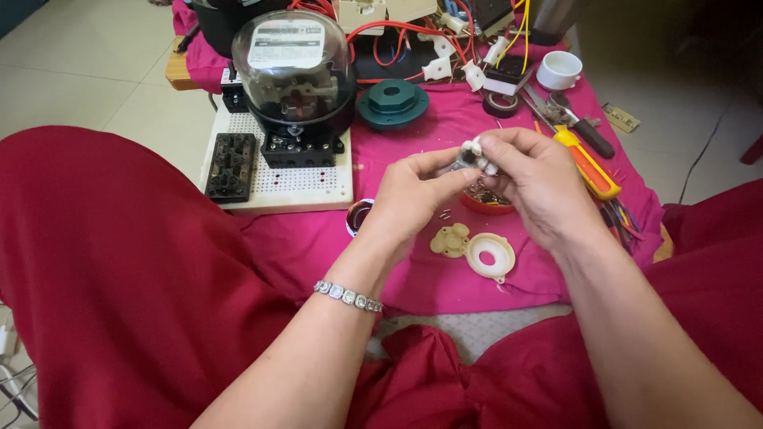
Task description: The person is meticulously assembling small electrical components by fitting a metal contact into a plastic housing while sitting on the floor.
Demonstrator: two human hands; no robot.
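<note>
Mostly hidden between the fingertips, the small white part [475, 152] shows only as a few pale knobs and a bit of grey metal; its full shape cannot be made out. It sits above the pink cloth [445, 278], held up over the red dish [486, 203], of which only the front rim and some thin metal bits inside show, the rest being covered by the hands.

The left hand [409, 195] is nearly closed, thumb and forefinger pinching the part from the left; a silver bracelet [347, 295] circles that wrist. The right hand [540, 187] is curled in as well, its fingertips gripping the same part from the right, so both hands meet on it.

Just below the hands lie a tan lobed piece [451, 239] and, touching it or very close, a white ring-shaped cover [491, 256]. A yellow and orange screwdriver [588, 165] lies to the right, partly behind the right hand. A small metal ring [355, 216] is half covered by the left wrist.

Further back on the counter [180, 73] stand a glass-domed electric meter [296, 75] on a white perforated board [302, 183], a teal spool [393, 103], a roll of black tape [501, 104] and a white cup [559, 70]. Red and yellow wires [381, 36] run off the top edge, cut off there.
</note>
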